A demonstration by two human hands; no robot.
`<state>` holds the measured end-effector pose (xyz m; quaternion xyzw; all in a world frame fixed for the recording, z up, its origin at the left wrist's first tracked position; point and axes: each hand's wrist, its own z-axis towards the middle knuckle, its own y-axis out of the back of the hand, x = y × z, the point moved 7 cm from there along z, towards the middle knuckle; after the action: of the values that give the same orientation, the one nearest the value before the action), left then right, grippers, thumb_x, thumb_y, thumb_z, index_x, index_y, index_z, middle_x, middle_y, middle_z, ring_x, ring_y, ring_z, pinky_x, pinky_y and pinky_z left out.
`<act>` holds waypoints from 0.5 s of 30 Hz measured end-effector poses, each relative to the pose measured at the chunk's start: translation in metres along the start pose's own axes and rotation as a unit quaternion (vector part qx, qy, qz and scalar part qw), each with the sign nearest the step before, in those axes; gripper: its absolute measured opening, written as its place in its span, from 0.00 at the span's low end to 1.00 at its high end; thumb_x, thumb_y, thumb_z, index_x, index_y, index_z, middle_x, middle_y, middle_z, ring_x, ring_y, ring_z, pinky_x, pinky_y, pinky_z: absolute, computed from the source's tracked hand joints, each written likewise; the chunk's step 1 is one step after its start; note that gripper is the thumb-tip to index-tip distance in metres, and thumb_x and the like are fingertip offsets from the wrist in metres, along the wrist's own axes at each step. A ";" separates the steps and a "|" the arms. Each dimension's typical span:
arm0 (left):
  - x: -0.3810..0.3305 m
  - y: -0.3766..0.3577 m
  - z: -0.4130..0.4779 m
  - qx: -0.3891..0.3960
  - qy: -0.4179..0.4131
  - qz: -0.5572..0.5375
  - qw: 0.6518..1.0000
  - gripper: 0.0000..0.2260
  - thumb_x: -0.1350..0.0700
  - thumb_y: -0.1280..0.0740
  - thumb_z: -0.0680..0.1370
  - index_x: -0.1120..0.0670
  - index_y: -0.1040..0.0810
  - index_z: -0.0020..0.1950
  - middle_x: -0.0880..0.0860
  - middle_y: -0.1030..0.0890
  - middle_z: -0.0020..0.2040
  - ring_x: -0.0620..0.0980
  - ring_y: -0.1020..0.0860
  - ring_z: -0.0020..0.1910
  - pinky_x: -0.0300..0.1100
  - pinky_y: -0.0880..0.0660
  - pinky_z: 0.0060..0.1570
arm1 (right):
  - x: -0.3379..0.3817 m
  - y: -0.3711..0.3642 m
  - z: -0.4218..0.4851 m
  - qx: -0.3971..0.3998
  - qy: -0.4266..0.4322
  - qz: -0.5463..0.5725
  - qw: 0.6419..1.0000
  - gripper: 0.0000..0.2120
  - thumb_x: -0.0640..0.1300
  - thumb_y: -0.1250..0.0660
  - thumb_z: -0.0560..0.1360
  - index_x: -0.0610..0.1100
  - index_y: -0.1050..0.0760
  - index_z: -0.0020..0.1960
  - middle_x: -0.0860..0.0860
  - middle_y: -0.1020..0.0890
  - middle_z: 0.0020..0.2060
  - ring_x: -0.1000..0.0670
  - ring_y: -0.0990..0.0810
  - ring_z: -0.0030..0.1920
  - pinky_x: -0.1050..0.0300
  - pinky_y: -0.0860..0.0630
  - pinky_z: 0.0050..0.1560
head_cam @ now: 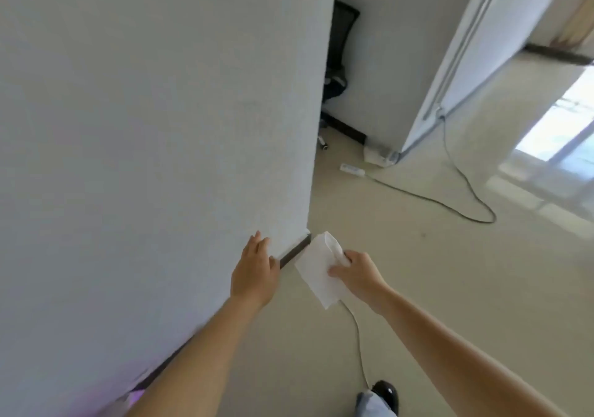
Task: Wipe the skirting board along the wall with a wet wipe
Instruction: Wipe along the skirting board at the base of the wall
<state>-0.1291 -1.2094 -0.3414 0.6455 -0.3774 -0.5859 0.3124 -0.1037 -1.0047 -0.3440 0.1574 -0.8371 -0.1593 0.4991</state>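
Note:
A dark skirting board (295, 250) runs along the foot of the white wall (154, 127) and ends at the wall's corner. My left hand (255, 272) lies flat against the wall just above the board, fingers straight. My right hand (355, 272) pinches a white wet wipe (316, 268), which hangs unfolded in the air just right of the board's end, close to the corner. Whether the wipe touches the board I cannot tell. My left forearm hides much of the board's length lower in view.
A thin white cable (356, 339) trails over the beige floor under my right arm to a black shoe (385, 392). Past the corner stand a black office chair (337, 53), a white power strip (352, 170) with a grey cord (450, 206), and a white door (463, 59).

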 end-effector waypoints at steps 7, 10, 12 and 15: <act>-0.243 -0.121 0.073 0.085 -0.185 0.012 0.979 0.22 0.55 0.47 0.82 0.54 0.41 0.77 0.51 0.48 0.79 0.47 0.50 0.77 0.43 0.44 0.73 | -0.100 0.216 0.018 -0.159 -0.069 0.113 0.978 0.06 0.39 0.35 0.65 0.38 0.21 0.40 0.50 0.25 0.31 0.51 0.28 0.33 0.60 0.34 0.36; -0.337 -0.175 0.092 0.111 -0.227 0.011 0.967 0.22 0.55 0.46 0.82 0.54 0.40 0.77 0.51 0.48 0.79 0.47 0.50 0.77 0.42 0.45 0.73 | -0.138 0.310 0.022 -0.218 -0.087 0.141 0.962 0.14 0.42 0.36 0.61 0.35 0.20 0.42 0.50 0.23 0.32 0.51 0.27 0.33 0.59 0.34 0.36; -0.390 -0.206 0.102 0.125 -0.242 0.008 0.962 0.22 0.55 0.46 0.82 0.54 0.39 0.76 0.51 0.47 0.79 0.47 0.49 0.77 0.41 0.46 0.72 | -0.157 0.367 0.024 -0.254 -0.096 0.151 0.951 0.11 0.42 0.35 0.61 0.40 0.19 0.40 0.51 0.22 0.30 0.50 0.25 0.33 0.60 0.32 0.35; -0.458 -0.245 0.115 0.142 -0.251 -0.001 0.957 0.21 0.56 0.45 0.82 0.54 0.37 0.75 0.51 0.46 0.79 0.46 0.48 0.77 0.39 0.44 0.71 | -0.184 0.438 0.034 -0.288 -0.107 0.160 0.938 0.08 0.41 0.35 0.62 0.43 0.19 0.38 0.50 0.21 0.30 0.49 0.25 0.33 0.59 0.31 0.36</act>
<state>-0.2268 -0.6867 -0.3235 0.5157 -0.5225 -0.6697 0.1118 -0.0958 -0.5293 -0.3184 -0.1465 -0.8179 -0.3276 0.4497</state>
